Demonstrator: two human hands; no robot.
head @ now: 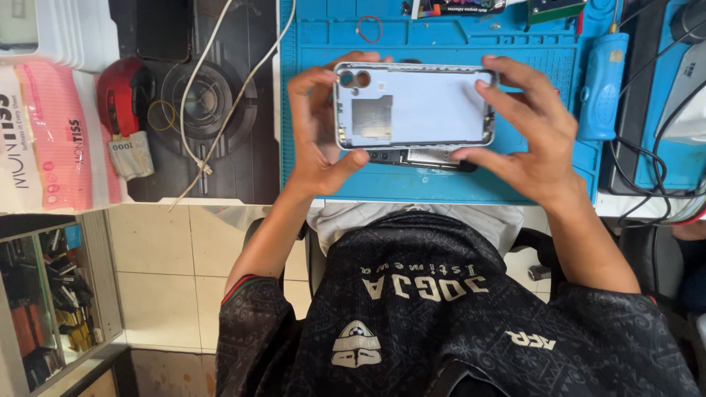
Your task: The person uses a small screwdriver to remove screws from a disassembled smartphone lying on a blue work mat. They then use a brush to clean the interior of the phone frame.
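Observation:
Both my hands hold a pale lavender phone back cover [419,103] just above the blue work mat [441,40]. Its inner side faces me, with camera holes at the top left corner and a grey square patch. My left hand [316,140] grips the cover's left end, thumb under the lower edge. My right hand [529,140] grips the right end, fingers over the top right corner. A dark phone body [423,156] lies on the mat right beneath the cover, mostly hidden by it.
A blue handled tool [601,84] lies at the mat's right edge, with black cables [647,162] beyond it. A red rubber band [370,29] sits on the mat's far side. To the left are a white cable [213,88], a red round object [118,92] and a pink tissue pack [51,140].

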